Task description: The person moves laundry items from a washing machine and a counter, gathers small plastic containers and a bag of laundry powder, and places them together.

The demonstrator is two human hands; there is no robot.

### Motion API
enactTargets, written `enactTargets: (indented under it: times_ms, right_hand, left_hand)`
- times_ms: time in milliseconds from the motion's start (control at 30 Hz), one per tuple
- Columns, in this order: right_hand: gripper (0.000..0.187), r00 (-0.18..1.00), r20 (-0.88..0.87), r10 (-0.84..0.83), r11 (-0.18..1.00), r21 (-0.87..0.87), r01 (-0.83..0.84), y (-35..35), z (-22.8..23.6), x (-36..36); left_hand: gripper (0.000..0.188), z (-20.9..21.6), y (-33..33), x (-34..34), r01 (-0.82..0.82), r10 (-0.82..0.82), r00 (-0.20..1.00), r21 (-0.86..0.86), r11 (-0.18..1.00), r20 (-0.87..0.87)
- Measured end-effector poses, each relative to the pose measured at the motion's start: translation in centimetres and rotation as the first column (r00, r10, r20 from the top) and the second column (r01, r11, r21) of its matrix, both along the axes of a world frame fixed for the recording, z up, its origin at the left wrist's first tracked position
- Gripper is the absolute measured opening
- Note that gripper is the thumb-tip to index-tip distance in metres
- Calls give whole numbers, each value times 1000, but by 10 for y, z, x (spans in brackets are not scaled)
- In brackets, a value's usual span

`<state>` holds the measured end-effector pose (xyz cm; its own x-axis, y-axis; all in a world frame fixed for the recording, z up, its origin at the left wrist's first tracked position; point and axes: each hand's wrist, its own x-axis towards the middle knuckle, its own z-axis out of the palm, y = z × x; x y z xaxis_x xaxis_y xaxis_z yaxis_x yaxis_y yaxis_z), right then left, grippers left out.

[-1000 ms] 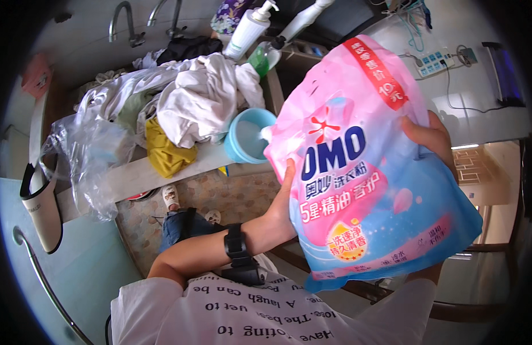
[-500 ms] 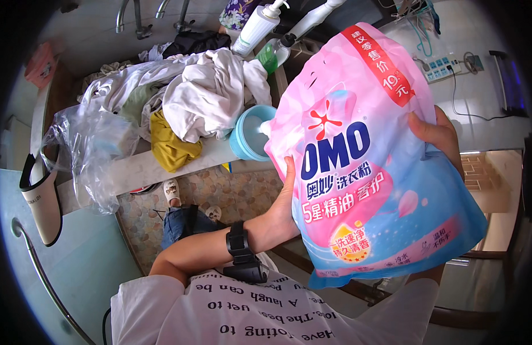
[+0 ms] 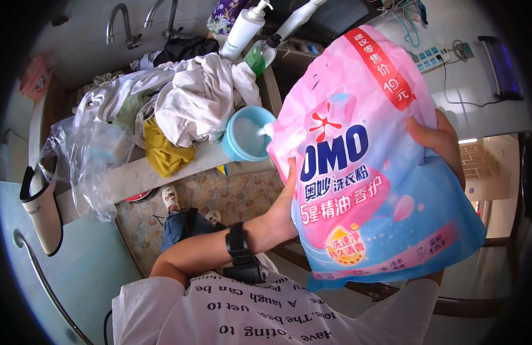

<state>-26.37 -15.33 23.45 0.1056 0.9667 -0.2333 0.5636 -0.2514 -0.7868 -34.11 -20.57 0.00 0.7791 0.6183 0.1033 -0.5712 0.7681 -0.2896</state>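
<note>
A large pink and blue bag of laundry powder (image 3: 386, 190) is held up and tilted between my two hands. My left hand (image 3: 284, 210) grips its left side, the thumb on the printed front and the fingers hidden behind. At the right edge, my right hand (image 3: 438, 141) grips with its thumb in front; its other fingers are mostly out of sight. The bag's left corner reaches over the rim of a light blue bucket (image 3: 234, 152). White powder (image 3: 247, 133) lies inside the bucket, and a white stream shows at the corner.
The bucket stands on a counter ledge (image 3: 128, 178) beside heaped white clothes (image 3: 197, 103) and a yellow cloth (image 3: 165, 149). Behind are a white pump bottle (image 3: 243, 31), a green bottle (image 3: 259, 56) and taps (image 3: 128, 37). Clear plastic (image 3: 93, 155) hangs over the edge; a power strip (image 3: 432, 59) lies right.
The counter things, bucket included, sit slightly farther left and lower in the view, so more of the bucket's inside shows. Both hands keep their hold on the bag, which has barely moved.
</note>
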Motion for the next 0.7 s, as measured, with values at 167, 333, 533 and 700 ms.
enactTargets:
  times_ms: [167,333,533,700]
  right_hand:
    - [39,1000,-4,-9,1000,18,9,-1,1,4]
    - [41,1000,-14,-7,1000,14,8,-6,3,2]
    - [42,998,-55,7,1000,22,-5,-12,7,5]
    - [43,996,-91,13,999,32,-10,-15,6,6]
  left_hand:
    - [85,2,0,-5,-35,37,996,26,999,-84]
    - [84,3,-4,-8,-47,50,987,28,999,-151]
    - [84,0,1,-7,-55,57,996,35,998,-62]
    - [83,-3,1,-6,-27,30,995,28,999,-96]
